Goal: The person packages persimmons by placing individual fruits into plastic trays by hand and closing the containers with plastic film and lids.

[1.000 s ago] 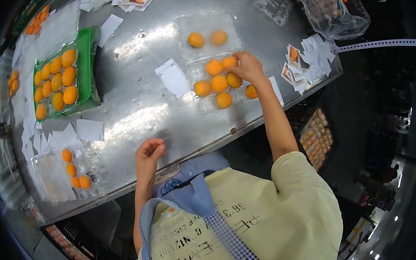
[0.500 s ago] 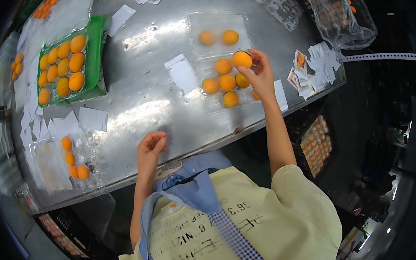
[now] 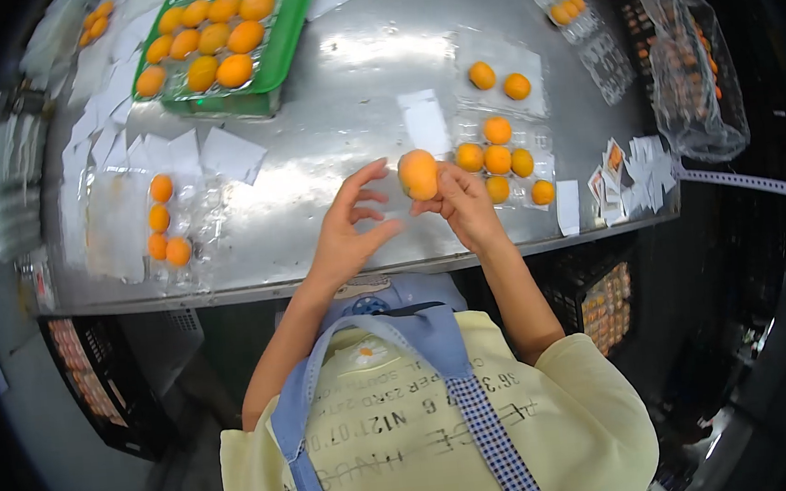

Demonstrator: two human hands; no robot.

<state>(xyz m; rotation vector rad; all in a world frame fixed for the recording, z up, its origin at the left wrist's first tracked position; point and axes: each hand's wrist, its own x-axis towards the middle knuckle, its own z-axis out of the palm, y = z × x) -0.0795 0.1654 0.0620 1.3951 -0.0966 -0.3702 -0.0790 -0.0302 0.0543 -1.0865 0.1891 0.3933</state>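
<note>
My right hand pinches a round orange between thumb and fingers, above the table in front of me. Just left of that fruit is my left hand, its fingers spread and curved, with nothing in it. Behind and right of my right hand, a clear plastic tray holds several oranges in its cups. Its lid lies folded out flat beyond it, with two oranges on it. A white card rests on the metal table between the hands and the far edge.
A green crate at the back left bears a clear tray full of oranges. At left, another tray holds several fruits beside white cards. A pile of cards and a plastic-lined crate stand at right. Black crates sit below the edge.
My right hand has brought the orange from above the tray leftward and nearer to me. My left hand has risen beside it and spread its fingers. The camera view has turned and shifted.
</note>
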